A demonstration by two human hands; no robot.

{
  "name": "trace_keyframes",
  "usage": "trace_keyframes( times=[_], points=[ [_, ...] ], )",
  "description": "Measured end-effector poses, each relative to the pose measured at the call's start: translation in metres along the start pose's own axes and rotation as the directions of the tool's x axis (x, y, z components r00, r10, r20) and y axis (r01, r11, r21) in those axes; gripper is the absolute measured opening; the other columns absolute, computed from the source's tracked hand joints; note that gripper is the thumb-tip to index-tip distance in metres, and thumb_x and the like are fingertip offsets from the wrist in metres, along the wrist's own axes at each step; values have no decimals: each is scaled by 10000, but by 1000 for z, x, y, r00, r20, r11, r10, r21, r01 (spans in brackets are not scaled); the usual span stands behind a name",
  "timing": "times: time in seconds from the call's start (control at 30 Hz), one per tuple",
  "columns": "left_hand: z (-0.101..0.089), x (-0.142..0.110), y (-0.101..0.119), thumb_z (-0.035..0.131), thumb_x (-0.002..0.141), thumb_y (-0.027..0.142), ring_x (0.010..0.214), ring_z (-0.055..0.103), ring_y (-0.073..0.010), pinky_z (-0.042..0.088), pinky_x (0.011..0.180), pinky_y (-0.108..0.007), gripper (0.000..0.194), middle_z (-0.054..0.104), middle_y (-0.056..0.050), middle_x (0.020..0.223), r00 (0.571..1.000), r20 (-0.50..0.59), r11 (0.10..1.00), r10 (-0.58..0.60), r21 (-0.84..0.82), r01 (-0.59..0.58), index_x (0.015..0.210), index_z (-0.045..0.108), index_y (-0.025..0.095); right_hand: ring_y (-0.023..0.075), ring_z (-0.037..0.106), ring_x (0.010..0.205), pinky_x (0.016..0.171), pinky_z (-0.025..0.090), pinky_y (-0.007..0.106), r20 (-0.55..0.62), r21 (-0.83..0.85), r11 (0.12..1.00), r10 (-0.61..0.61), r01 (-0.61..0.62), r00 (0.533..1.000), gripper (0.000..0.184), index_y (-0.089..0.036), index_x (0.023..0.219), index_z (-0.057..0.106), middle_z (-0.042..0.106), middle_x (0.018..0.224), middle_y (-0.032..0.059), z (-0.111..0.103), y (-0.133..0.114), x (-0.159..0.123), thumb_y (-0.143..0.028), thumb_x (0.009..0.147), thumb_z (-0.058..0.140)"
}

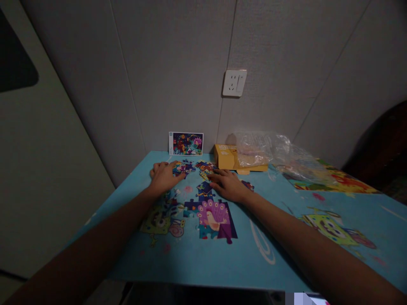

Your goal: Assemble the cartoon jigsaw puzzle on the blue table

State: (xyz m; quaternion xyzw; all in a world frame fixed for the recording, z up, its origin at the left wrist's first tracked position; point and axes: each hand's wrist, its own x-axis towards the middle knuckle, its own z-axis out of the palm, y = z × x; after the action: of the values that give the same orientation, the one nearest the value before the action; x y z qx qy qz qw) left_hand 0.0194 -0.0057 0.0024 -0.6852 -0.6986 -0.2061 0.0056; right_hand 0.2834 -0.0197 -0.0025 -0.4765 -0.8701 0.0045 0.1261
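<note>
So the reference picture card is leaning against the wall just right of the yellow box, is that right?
Not quite. In the head view the reference picture card leans against the wall to the left of the yellow box, not right of it.

Two bare forearms reach forward, converging. The left hand (pixel 163 177) lies palm down, fingers loosely spread. The right hand (pixel 229 185) lies palm down, fingers pointing left.
</note>
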Motion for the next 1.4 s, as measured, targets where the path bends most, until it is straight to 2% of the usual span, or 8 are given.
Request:
trace_keyframes(
  times=[0.1,0.47,0.57,0.67,0.77,0.97,1.13,1.4],
  points=[
    [0,3,-5,564,755,700,1244,428,-433,373,975,-575,725,560,-144,1334,994,106,999,-31,36,27,1374,538,326,270,505,1197,987,374,423,-14,-9,1000,10,-10,1000,375,-233,1256,605,573,1339,101,-2,0,1,-416,970,446],
    [-3,14,-17,541,851,423,1137,576,-348,454,917,-494,430,671,-86,1216,994,73,997,-81,15,80,1234,642,254,260,544,1096,913,373,382,-36,-66,996,54,-56,998,322,-212,1200,630,639,1219,98,-6,-1,0,-301,956,439],
    [-2,12,-16,529,837,536,1146,563,-368,447,917,-507,516,658,-118,1210,993,82,996,-88,24,86,1249,635,244,257,538,1105,907,375,375,-32,-73,995,65,-67,997,341,-205,1225,618,630,1235,105,-6,0,0,-259,945,432],
    [0,8,-10,575,721,711,1204,504,-407,399,963,-552,749,603,-154,1269,994,99,998,-34,51,29,1317,585,258,266,531,1124,903,377,375,-21,-87,992,91,-93,996,396,-200,1250,604,619,1259,107,-7,1,0,-180,878,470],
    [0,5,-4,613,702,676,1227,485,-399,365,991,-559,768,581,-144,1300,994,106,998,12,56,-18,1363,533,293,284,521,1151,912,375,384,-23,-104,986,131,-133,991,486,-207,1264,604,617,1271,102,-7,3,0,-136,790,523],
    [-4,7,-5,608,769,487,1144,576,-331,395,950,-486,548,682,-78,1193,995,99,999,28,-45,-24,1276,592,280,288,534,1149,908,379,385,-35,-92,979,179,-182,983,392,-200,1214,638,642,1239,110,-6,4,0,-178,850,494],
    [-5,11,-11,648,740,495,1112,609,-326,420,919,-457,566,698,-70,1161,996,81,997,-21,-75,27,1261,602,278,307,548,1127,905,381,402,-44,-74,978,191,-194,981,398,-190,1196,637,651,1200,133,-8,1,0,-436,916,498],
    [-6,15,-19,653,766,373,1069,630,-291,470,858,-391,488,694,-80,1130,995,45,991,-87,-99,91,1227,623,218,292,571,1115,884,380,384,-44,-88,966,241,-244,970,355,-201,1218,635,650,1178,138,-11,5,-1,-308,927,461]
  ],
)
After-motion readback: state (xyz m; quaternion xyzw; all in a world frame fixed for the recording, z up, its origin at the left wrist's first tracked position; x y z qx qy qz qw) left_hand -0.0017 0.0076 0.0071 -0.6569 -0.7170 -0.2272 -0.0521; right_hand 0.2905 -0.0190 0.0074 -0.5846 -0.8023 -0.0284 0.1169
